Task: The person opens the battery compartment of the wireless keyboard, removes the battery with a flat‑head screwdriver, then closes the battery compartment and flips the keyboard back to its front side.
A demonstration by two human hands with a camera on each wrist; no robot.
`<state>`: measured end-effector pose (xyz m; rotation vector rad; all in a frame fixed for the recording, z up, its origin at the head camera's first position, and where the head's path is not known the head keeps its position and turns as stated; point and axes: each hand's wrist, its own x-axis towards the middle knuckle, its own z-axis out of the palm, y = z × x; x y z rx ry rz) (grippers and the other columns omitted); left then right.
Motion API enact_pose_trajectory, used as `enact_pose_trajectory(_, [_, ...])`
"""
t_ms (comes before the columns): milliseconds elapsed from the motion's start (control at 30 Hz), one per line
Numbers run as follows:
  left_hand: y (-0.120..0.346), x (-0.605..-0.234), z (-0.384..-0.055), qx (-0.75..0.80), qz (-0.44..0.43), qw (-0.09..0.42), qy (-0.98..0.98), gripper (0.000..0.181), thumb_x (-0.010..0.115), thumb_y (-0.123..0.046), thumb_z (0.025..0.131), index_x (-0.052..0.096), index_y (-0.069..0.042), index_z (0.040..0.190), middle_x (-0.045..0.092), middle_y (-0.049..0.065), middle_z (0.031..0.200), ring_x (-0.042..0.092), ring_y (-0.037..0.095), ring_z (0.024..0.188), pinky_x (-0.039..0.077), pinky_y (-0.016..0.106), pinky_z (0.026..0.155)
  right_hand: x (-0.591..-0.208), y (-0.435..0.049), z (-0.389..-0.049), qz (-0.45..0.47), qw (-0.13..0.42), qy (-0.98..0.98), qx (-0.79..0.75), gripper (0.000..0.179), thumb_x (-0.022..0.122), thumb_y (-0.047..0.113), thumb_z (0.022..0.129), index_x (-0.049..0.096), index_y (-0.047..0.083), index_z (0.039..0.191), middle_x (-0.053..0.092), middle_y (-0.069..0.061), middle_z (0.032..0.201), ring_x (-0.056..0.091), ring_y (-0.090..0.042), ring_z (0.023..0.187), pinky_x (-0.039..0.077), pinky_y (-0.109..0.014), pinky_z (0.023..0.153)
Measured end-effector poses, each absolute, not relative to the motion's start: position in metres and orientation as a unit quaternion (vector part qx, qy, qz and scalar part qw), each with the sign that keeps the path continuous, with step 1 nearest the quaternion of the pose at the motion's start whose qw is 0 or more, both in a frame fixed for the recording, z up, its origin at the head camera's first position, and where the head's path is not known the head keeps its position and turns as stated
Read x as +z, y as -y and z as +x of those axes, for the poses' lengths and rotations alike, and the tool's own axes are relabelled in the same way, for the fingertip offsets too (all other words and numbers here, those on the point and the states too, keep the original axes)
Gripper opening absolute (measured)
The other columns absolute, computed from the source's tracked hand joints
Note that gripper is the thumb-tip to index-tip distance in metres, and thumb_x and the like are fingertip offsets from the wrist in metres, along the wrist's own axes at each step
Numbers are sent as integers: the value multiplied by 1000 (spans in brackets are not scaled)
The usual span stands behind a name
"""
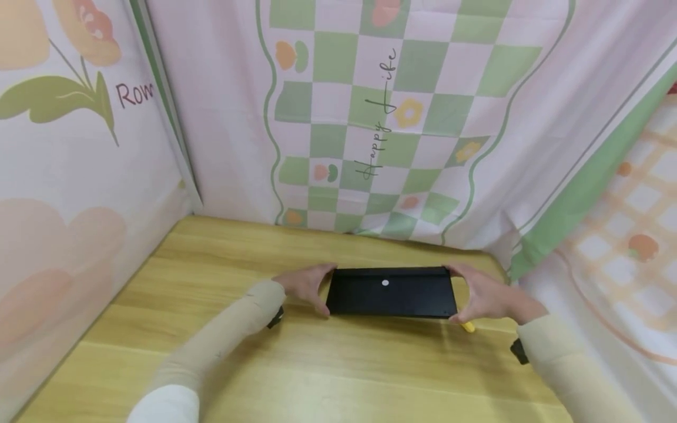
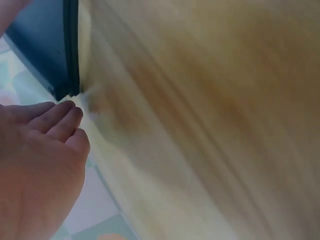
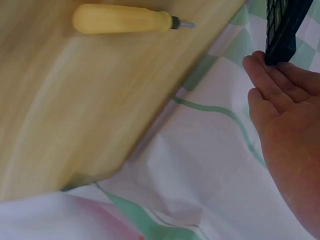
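Observation:
A black keyboard [image 1: 391,298] is held up off the wooden table, its flat underside with a small white dot facing the head camera. My left hand [image 1: 305,286] grips its left end between thumb and fingers. At the other end, my right hand [image 1: 488,296] holds the edge the same way. Keys show along the keyboard's side [image 3: 278,27] in the right wrist view. Below the right hand, a yellow-handled screwdriver [image 3: 122,19] lies on the table, mostly hidden in the head view.
The wooden table [image 1: 317,376] reaches back to a hanging cloth [image 1: 338,147] with green checks. Printed cloth also hangs along the left [image 1: 69,176] and right [image 1: 624,235] sides, close to the table's edges.

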<state>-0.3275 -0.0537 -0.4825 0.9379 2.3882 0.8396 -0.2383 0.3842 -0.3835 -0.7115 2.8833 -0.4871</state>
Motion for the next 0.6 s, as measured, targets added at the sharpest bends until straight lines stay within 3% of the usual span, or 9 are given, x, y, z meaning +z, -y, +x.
enact_pose_trajectory(233, [50,-484,-324,318,328,208,-865,130,99,-26,72,15,-5,169,18,18,176,23,36,163,23,50,135,-406,-390,-239,-229,53,-956,-173,126,99,46,65,33,-9,157,50,-34,153,53,-55,136,46,-73,109])
enact_pose_trajectory(600, [80,-477,-324,331,319,168,-872,129,99,-22,66,20,-2,167,26,20,174,33,38,158,29,53,132,-416,-369,-254,-246,59,-948,-191,128,99,46,65,32,-8,159,47,-33,157,51,-53,140,43,-72,115])
